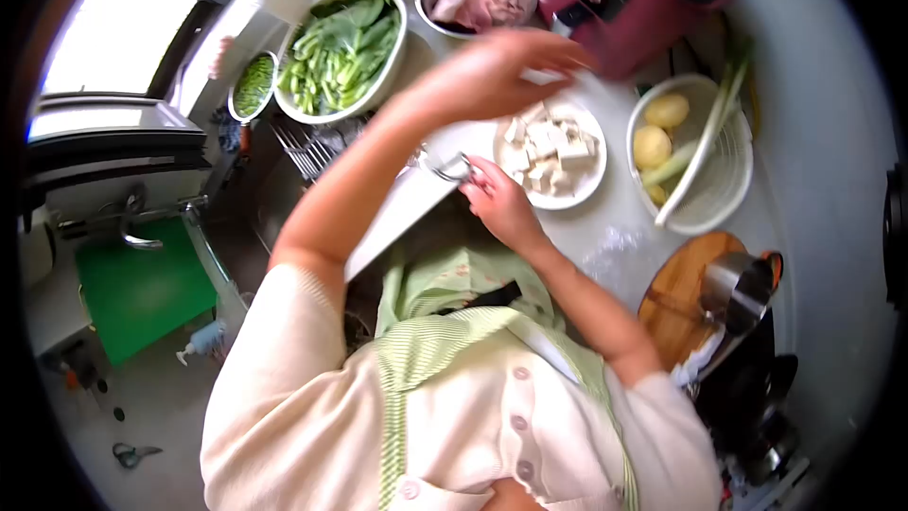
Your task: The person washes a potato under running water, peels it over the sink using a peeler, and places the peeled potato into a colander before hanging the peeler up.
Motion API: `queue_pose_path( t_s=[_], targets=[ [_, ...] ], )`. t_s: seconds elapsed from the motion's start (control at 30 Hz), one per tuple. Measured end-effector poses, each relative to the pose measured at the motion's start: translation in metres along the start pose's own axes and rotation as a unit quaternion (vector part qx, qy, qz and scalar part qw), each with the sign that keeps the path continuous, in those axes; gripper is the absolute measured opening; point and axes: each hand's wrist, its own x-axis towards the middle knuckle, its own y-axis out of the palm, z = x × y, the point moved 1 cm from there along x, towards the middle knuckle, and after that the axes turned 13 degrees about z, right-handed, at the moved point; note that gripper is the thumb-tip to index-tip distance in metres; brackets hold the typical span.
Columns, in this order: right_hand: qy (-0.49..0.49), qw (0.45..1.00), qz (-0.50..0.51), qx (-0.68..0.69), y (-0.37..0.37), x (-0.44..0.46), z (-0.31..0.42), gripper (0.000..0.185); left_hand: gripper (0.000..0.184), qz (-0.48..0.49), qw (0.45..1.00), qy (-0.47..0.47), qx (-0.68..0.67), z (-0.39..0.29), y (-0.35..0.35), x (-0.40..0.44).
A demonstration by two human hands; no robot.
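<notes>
My left hand point(530, 71) is stretched across the counter, over the upper edge of a white plate point(599, 175) of white cubed pieces point(558, 144). Its fingers are blurred but look extended and apart, with nothing visible in them. Closer to my body, my right hand point(499, 201) is closed on a small shiny metal item point(452, 168), partly hidden by the fingers and too blurred to name. This hand is just left of the plate.
Bowls of leafy greens point(345, 57) and raw meat point(478, 0) stand at the back, near a red appliance point(605, 19). At right are a white basket point(733, 170) with potatoes and a wooden board point(686, 298). The sink point(270, 199) lies left.
</notes>
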Motion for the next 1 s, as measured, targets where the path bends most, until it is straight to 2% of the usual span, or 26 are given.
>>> queue_pose_path(
  t_s=[0.03,0.07,0.13,0.17,0.3,0.4,0.47,0.5,0.57,0.6,0.63,0.67,0.7,0.73,0.77,0.8,0.87,0.9,0.97,1.0],
  targets=[
    [0.018,0.996,0.033,-0.081,0.006,0.005,0.024,0.043,0.025,-0.047,0.997,-0.067,0.002,0.000,-0.022,-0.042],
    [0.010,0.995,0.053,-0.089,0.016,0.012,0.030,0.042,0.023,-0.092,0.980,-0.177,0.010,-0.009,-0.038,-0.083],
    [-0.005,0.988,0.099,-0.118,0.038,0.028,0.038,0.043,0.018,-0.240,0.932,-0.272,0.013,0.009,-0.058,-0.174],
    [-0.008,0.984,0.134,-0.117,0.052,0.037,0.049,0.042,0.018,-0.290,0.924,-0.249,0.004,0.009,-0.064,-0.222],
    [-0.041,0.972,0.215,-0.084,0.111,0.057,0.083,0.045,0.019,-0.389,0.871,-0.290,-0.079,-0.030,-0.058,-0.353],
    [-0.051,0.965,0.250,-0.068,0.150,0.069,0.103,0.045,0.020,-0.418,0.853,-0.288,-0.121,-0.034,-0.043,-0.422],
    [0.018,0.943,0.326,0.067,0.176,0.078,0.113,0.044,0.020,-0.420,0.849,-0.207,-0.245,-0.029,-0.038,-0.456],
    [0.032,0.927,0.344,0.144,0.188,0.086,0.114,0.043,0.020,-0.418,0.849,-0.205,-0.249,-0.017,-0.039,-0.471],
    [0.027,0.913,0.346,0.214,0.215,0.099,0.112,0.044,0.020,-0.442,0.784,-0.113,-0.422,0.015,-0.030,-0.504],
    [-0.021,0.947,0.313,0.061,0.232,0.108,0.102,0.046,0.020,-0.424,0.826,-0.268,-0.257,0.041,-0.022,-0.521],
    [-0.091,0.949,0.291,-0.085,0.250,0.116,0.085,0.047,0.021,-0.398,0.807,-0.428,-0.079,0.056,-0.019,-0.543],
    [-0.211,0.883,0.221,-0.358,0.265,0.115,0.069,0.049,0.025,-0.334,0.800,-0.437,0.242,0.035,-0.012,-0.545],
    [-0.159,0.863,0.228,-0.421,0.283,0.112,0.062,0.051,0.028,-0.326,0.804,-0.376,0.325,0.027,-0.011,-0.562],
    [-0.062,0.919,0.283,-0.267,0.297,0.117,0.058,0.052,0.027,-0.420,0.807,-0.400,0.115,0.015,-0.004,-0.564],
    [-0.027,0.943,0.279,-0.181,0.313,0.119,0.053,0.052,0.027,-0.465,0.810,-0.339,-0.113,0.020,0.005,-0.577],
    [-0.035,0.940,0.278,-0.197,0.338,0.127,0.047,0.052,0.027,-0.500,0.768,-0.292,-0.274,0.014,0.011,-0.593],
    [-0.017,0.931,0.353,-0.094,0.377,0.140,0.054,0.053,0.028,-0.471,0.780,-0.389,-0.135,0.004,0.021,-0.614],
    [-0.054,0.922,0.370,-0.098,0.400,0.145,0.058,0.050,0.028,-0.498,0.765,-0.391,-0.121,0.000,0.026,-0.629],
    [-0.039,0.909,0.407,-0.087,0.440,0.150,0.071,0.050,0.028,-0.486,0.761,-0.421,-0.089,0.001,0.040,-0.650],
    [-0.071,0.896,0.431,-0.075,0.459,0.157,0.068,0.047,0.028,-0.499,0.753,-0.420,-0.086,-0.002,0.047,-0.658]
  ],
)
